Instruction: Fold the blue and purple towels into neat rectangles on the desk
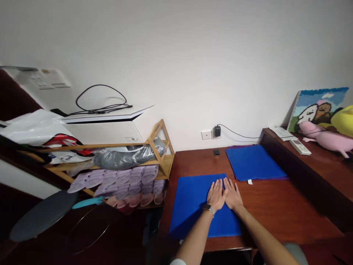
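Observation:
A blue cloth (190,200) lies spread flat on the brown wooden desk (284,206). On its far right part rests my left hand (217,195), palm down with the fingers stretched out and a watch on the wrist. Close beside it, my right hand (233,194) lies flat near the cloth's right edge, fingers extended too. The two thumbs meet or overlap. Farther back on the right is a second blue cloth (253,162), with purple fabric showing under its edges and a small white tag at the front.
Left of the desk stands a wooden rack (162,151) holding purple slippers (118,178) and a white box (107,130). A plugged-in charger (217,130) sits in the wall. On a raised ledge at right are a remote control (300,147), a pink plush toy (325,138) and a picture (317,108).

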The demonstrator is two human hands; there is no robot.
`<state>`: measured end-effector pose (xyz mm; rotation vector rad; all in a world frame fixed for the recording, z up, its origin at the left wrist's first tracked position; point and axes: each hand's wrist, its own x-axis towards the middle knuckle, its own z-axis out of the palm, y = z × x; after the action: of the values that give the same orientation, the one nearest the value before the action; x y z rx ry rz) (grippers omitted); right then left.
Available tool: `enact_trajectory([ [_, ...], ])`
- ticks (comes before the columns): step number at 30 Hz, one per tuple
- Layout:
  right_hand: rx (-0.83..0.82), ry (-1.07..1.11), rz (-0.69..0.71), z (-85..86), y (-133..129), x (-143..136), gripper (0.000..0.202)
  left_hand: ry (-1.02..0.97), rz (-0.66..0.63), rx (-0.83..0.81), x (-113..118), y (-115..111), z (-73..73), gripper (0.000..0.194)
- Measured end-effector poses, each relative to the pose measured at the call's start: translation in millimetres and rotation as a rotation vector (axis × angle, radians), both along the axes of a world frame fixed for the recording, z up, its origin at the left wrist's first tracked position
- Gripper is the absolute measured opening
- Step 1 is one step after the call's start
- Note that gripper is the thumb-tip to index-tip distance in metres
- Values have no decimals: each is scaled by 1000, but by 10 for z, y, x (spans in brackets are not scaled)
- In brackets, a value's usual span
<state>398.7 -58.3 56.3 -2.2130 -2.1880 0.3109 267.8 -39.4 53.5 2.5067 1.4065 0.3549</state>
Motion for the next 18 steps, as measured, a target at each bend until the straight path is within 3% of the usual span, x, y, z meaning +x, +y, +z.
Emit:
enact_trajectory([
  [7, 36, 4, 30, -63, 4, 11, 68, 4, -52, 17, 198, 189, 54, 72],
  [10, 24, 45, -7, -75, 13, 10, 66, 21, -53, 42, 62, 243, 18, 72],
  [13, 29, 82, -36, -65, 15, 6, 69, 53, 57, 65, -387, 330, 1, 74],
  [18, 33, 101, -44, -49, 14, 7, 71, 130, 344, 30, -1497, 576, 58, 77],
])
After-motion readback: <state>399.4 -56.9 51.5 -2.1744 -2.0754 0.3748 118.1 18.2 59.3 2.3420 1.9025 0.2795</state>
